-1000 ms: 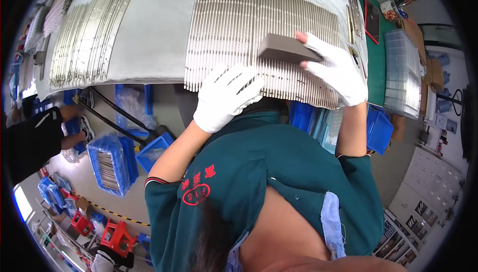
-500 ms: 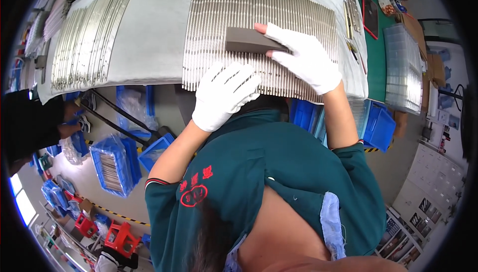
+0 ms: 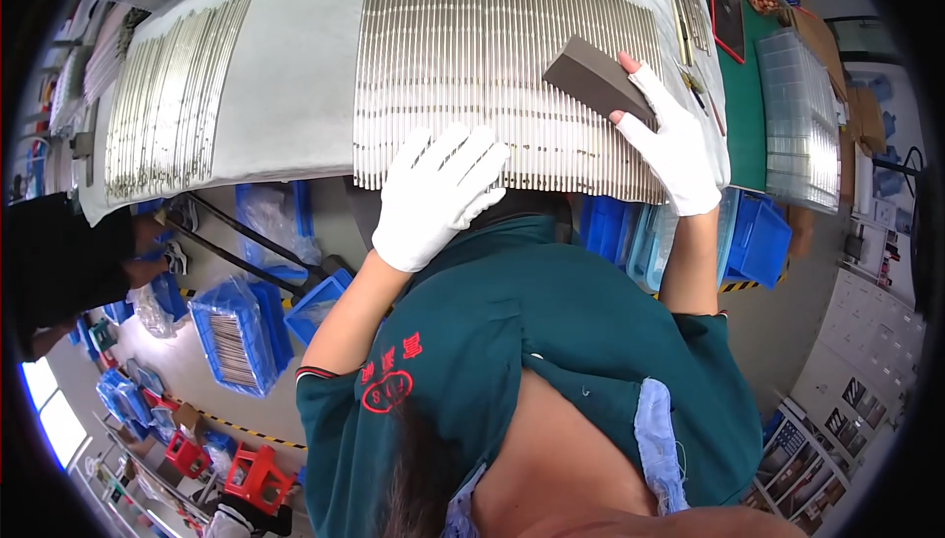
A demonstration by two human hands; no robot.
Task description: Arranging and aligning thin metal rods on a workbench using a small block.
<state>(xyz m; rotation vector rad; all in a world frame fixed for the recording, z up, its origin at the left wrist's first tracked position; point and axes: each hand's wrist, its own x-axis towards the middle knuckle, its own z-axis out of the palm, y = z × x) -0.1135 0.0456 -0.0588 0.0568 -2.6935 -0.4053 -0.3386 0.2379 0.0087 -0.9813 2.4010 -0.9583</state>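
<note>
I see the right hand (image 3: pixel 674 149) pinching a dark block (image 3: pixel 596 75) between thumb and fingers, slanted over the right part of the metal rods (image 3: pixel 433 56). The left hand (image 3: pixel 438 193) lies palm-down on the rods' near ends, fingers slightly spread. I notice red stitched writing (image 3: pixel 391 371) and an outlined emblem on the green shirt (image 3: pixel 591 321).
</note>
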